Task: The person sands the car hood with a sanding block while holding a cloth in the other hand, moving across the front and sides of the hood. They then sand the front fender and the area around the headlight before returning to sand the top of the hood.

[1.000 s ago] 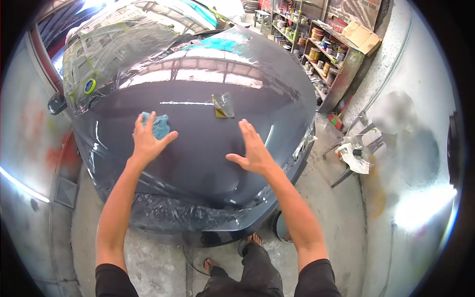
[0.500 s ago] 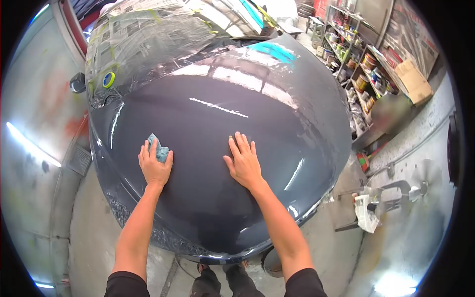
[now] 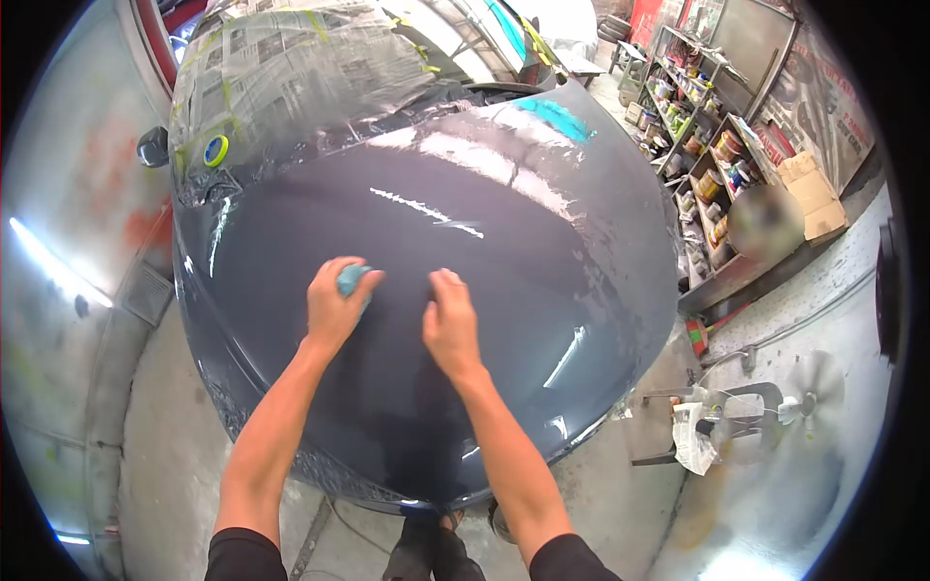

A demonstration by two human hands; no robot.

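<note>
A dark grey car hood (image 3: 320, 218) with a glossy surface spreads out in front of me. Over its middle, my left hand (image 3: 332, 308) is closed around a bunched blue-green cloth (image 3: 353, 280), part of which shows between thumb and fingers. My right hand (image 3: 451, 329) is a short way to the right, its fingers curled inward above the hood. Whatever those fingers hold, if anything, is hidden. A streak of light reflects off the paint beyond both hands.
Newspaper sheeting (image 3: 281, 73) covers the windshield area, with a roll of yellow-green tape (image 3: 216, 150) near the hood's left rear corner. Shelves of cans (image 3: 712, 184) stand at the right. A fan (image 3: 806, 405) and a dark stool (image 3: 751, 423) are on the lower right.
Both hands have come closer together. The left has gathered the cloth into its grip, and the right has gone from fingers laid flat on the hood to curled.
</note>
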